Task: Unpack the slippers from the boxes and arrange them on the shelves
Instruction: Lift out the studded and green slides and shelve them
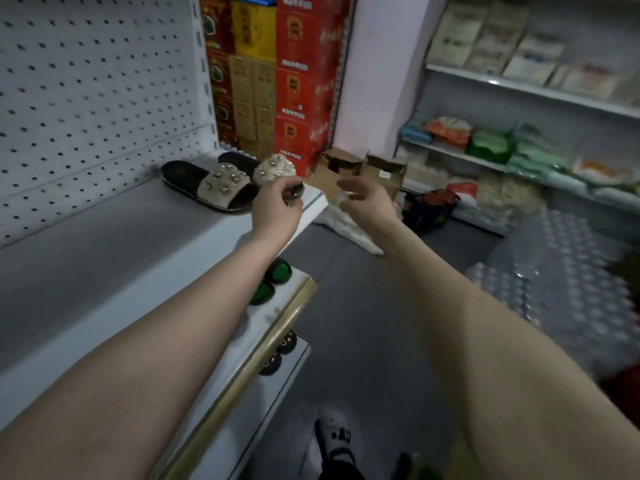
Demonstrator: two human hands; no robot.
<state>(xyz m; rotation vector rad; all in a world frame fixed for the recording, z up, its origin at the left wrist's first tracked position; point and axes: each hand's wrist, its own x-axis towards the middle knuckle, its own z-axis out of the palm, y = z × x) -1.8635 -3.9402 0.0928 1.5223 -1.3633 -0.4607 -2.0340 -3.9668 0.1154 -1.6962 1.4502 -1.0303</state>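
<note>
L hand [277,209] pinches slipper [274,170] toe, R hand [363,200] near

This is a shop. White shelves [104,237] with a holey back wall hold slippers [211,185], and more shelves [519,87] hold bags [491,142] of goods. Red boxes [301,81] are stacked high by the wall.

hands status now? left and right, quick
Left hand: pinches the toe of the studded slipper nearer the shelf end.
Right hand: fingers loosely curled, blurred; cannot tell if it holds anything.
</note>
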